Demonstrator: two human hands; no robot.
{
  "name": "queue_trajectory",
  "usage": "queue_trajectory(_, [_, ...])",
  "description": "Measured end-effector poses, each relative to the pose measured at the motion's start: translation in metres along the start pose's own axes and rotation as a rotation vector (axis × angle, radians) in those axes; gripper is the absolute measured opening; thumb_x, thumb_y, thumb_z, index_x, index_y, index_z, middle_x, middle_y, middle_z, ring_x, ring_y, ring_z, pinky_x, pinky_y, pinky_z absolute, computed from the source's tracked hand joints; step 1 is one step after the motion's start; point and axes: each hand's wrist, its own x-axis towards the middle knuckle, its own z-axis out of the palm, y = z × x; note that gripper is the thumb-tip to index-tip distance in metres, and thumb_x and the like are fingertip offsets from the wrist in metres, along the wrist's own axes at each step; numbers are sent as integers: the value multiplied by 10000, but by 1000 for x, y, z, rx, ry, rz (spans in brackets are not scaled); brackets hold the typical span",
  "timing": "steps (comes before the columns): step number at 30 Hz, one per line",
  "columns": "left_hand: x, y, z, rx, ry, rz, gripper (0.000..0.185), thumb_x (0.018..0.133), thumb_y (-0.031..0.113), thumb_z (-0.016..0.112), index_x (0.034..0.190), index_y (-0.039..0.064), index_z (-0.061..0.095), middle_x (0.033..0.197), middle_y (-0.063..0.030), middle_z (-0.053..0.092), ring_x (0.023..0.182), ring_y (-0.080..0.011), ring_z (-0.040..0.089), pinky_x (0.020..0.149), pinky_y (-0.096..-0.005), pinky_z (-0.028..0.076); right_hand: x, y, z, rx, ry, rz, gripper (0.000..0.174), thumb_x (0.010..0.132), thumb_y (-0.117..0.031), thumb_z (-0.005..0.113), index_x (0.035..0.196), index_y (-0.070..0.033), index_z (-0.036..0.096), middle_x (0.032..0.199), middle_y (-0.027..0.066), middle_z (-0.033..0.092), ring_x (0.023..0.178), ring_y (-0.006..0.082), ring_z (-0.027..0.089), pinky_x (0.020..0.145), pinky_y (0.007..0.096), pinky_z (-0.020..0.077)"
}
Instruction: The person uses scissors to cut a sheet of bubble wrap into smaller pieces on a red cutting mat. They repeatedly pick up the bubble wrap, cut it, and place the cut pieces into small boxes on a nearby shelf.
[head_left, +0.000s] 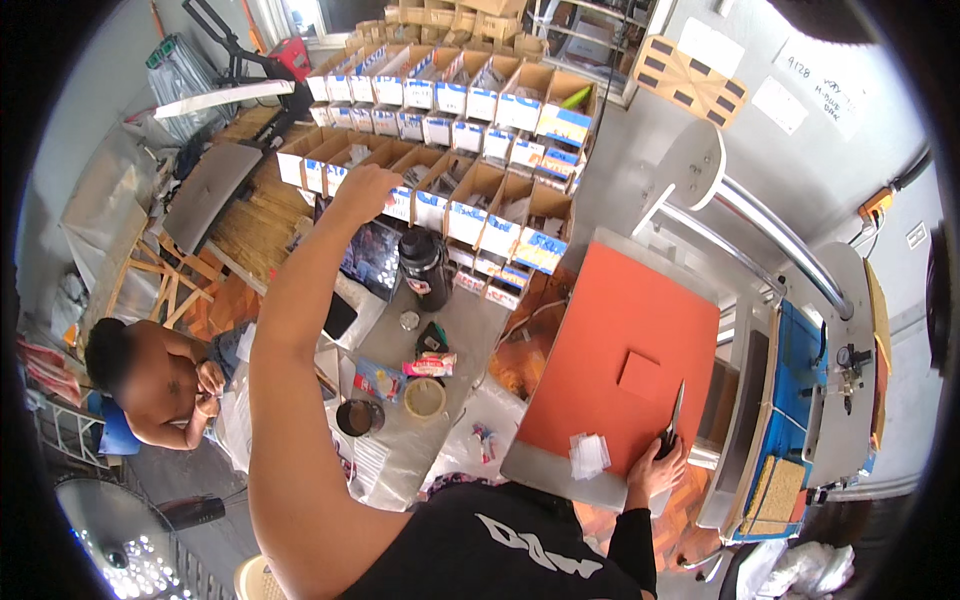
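My left hand (367, 193) is stretched out to the lower front row of open cardboard bins (427, 208). Its fingers are at the front rim of one bin, and whether they hold anything is hidden. Low on the right, my right hand (656, 469) grips black-handled scissors (677, 411), blades pointing away from me. They rest over an orange pad (600, 322) on a grey metal platen (551, 469). A small orange square (640, 373) lies on the pad. Near the pad's front edge is a small stack of clear and white slips (589, 455).
A worktable (469, 330) holds a black flask (424, 270), a tablet (373, 255), a phone (340, 318), a dark mug (360, 418) and a round tub (424, 397). A press machine (817, 420) stands right. Another person (161, 382) sits left, near a fan (112, 540).
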Motion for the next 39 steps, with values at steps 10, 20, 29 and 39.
queue_trajectory(10, [-9, -6, 23, 44, 82, 50, 113, 761, 116, 712, 850, 81, 652, 839, -133, 673, 888, -362, 646, 774, -494, 497, 0, 7, 10, -27, -8, 13, 566, 958, -497, 537, 1396, -139, 535, 1468, 75, 498, 1359, 322, 441, 1143, 529, 267])
queue_trajectory(20, [-3, -8, 11, 86, -43, 65, 113, 769, 97, 719, 868, 83, 665, 889, -113, 706, 923, -346, 663, 800, -476, 504, 21, -31, -25, 62, 71, -22, 522, 930, -406, 641, 1328, -75, 577, 1471, 186, 461, 1357, 396, 424, 1118, 539, 317])
queue_trajectory(29, [-1, 3, 5, 279, 56, 18, 197, 750, 163, 759, 945, 151, 730, 1055, -21, 627, 1134, -244, 556, 1000, -463, 425, 135, -325, -49, 684, -112, -1171, 378, 835, -127, 714, 1193, -46, 622, 1282, 210, 579, 1180, 414, 552, 1002, 499, 455])
queue_trajectory(39, [0, 9, 4, 300, 100, -95, 277, 749, 209, 808, 1021, 196, 757, 1136, -12, 607, 1205, -247, 538, 1053, -514, 403, 142, -454, -38, 325, -486, -1015, 671, 772, -367, 832, 1310, -84, 546, 1065, 137, 735, 1070, 342, 680, 969, 553, 421])
